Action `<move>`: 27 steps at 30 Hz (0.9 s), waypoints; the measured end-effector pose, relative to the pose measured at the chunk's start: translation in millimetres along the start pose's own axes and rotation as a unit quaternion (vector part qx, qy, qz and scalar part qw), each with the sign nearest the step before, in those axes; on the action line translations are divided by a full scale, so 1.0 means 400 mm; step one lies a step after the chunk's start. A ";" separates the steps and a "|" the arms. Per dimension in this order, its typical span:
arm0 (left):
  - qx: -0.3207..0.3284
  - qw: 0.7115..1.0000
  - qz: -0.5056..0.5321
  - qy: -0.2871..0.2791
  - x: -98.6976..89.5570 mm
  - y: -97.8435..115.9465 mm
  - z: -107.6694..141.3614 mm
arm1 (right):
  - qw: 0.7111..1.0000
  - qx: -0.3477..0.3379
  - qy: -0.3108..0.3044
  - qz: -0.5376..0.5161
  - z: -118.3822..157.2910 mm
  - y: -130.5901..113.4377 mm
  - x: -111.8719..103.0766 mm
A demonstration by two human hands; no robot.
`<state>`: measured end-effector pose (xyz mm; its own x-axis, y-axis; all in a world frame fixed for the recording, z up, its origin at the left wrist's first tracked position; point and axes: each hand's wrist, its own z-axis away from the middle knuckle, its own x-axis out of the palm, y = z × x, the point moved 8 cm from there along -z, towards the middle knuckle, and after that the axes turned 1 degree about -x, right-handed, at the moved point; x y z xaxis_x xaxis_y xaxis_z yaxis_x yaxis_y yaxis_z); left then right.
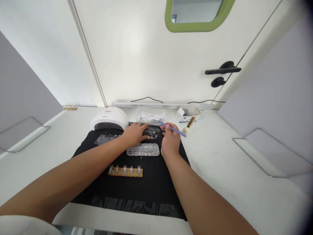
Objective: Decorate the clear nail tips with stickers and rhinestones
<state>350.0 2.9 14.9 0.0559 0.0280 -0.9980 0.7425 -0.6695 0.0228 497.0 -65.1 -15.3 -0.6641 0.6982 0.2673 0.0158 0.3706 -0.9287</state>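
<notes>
My left hand (136,134) lies flat with its fingers spread, touching a clear plastic sachet (153,132) with small bits in it. My right hand (170,139) is closed around slim purple tweezers (179,132), whose tip points left above the sachet. Below my left hand sits a clear compartment box (144,152) of small gems. Nearer to me is a wooden strip (126,173) bearing several nail tips. Another clear sachet (105,139) lies left of my left hand, partly behind my forearm.
A white nail lamp (110,116) stands at the back left of the black mat (151,182). Behind the mat is a clear tray (150,114) with white material. At the back right are an open white box (188,114) and a gold-capped bottle (189,124). Wire frames flank the table.
</notes>
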 end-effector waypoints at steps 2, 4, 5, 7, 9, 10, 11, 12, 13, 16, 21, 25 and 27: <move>0.005 1.000 0.007 0.007 0.000 -0.004 -0.001 | 1.000 0.015 -0.014 -0.007 -0.004 0.013 0.007; 0.010 1.000 0.014 0.013 0.001 -0.006 -0.002 | 0.999 0.024 -0.023 -0.013 -0.006 0.019 0.011; 0.012 1.000 0.017 0.016 0.001 -0.008 -0.003 | 0.999 0.028 -0.025 -0.016 -0.006 0.020 0.013; 0.016 0.999 0.024 0.020 0.003 -0.012 -0.005 | 0.999 0.033 -0.027 -0.022 -0.006 0.022 0.014; 0.022 0.999 0.030 0.021 0.005 -0.017 -0.005 | 0.998 0.038 -0.031 -0.026 -0.005 0.023 0.017; 0.027 0.999 0.034 0.022 0.006 -0.019 -0.004 | 0.998 0.040 -0.034 -0.028 -0.005 0.025 0.019; 0.033 0.999 0.038 0.022 0.006 -0.020 -0.003 | 0.998 0.040 -0.040 -0.030 -0.004 0.027 0.022; 0.038 0.998 0.042 0.022 0.006 -0.021 -0.001 | 0.998 0.040 -0.048 -0.032 -0.004 0.028 0.026; 0.044 0.998 0.048 0.022 0.006 -0.022 0.000 | 0.997 0.037 -0.057 -0.035 -0.002 0.028 0.030; 0.057 0.995 0.079 0.017 0.004 -0.023 0.004 | 0.995 0.015 -0.087 -0.035 0.006 0.013 0.040; 0.053 0.980 0.186 0.052 -0.031 -0.040 0.019 | 0.991 -0.043 -0.121 -0.024 0.034 -0.055 0.048; 0.010 0.938 0.339 0.073 -0.064 -0.085 0.071 | 0.983 -0.071 -0.157 -0.057 0.056 -0.093 0.061; -0.033 0.903 0.423 0.064 -0.068 -0.114 0.116 | 0.976 -0.078 -0.181 -0.089 0.067 -0.103 0.071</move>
<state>283.7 -1.6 38.2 0.6952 -0.3840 -0.6076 0.4367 -0.4458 0.7814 457.5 -77.0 23.4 -0.8872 0.3614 0.2869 -0.0302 0.5748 -0.8177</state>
